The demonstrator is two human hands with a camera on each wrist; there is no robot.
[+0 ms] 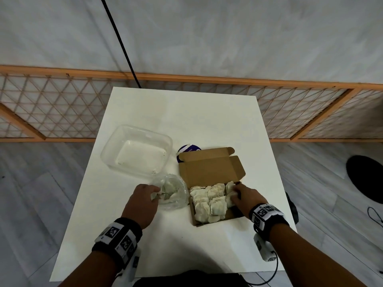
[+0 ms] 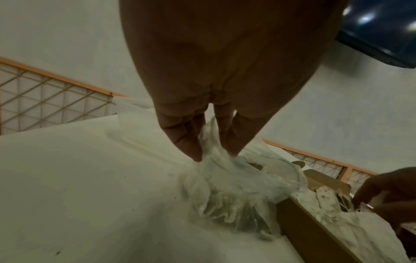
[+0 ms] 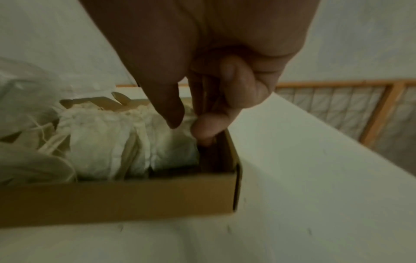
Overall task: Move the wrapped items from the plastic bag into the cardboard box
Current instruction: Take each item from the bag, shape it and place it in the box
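An open cardboard box (image 1: 209,170) stands on the white table (image 1: 186,112), holding several pale wrapped items (image 1: 207,200). Left of it lies a crumpled clear plastic bag (image 1: 176,195) with a few wrapped items inside. My left hand (image 1: 155,195) pinches the bag's near-left edge; in the left wrist view its fingertips (image 2: 195,154) gather the plastic bag (image 2: 236,195). My right hand (image 1: 235,193) is inside the box at its right end. In the right wrist view its thumb and forefinger (image 3: 189,126) pinch the top of a wrapped item (image 3: 135,142) against the box wall (image 3: 229,151).
An empty clear plastic tub (image 1: 136,152) sits behind the bag. A purple and white round object (image 1: 186,151) lies behind the box lid. A wooden lattice fence (image 1: 62,108) runs beyond the table's far edge. A black cable (image 1: 120,42) hangs at the back.
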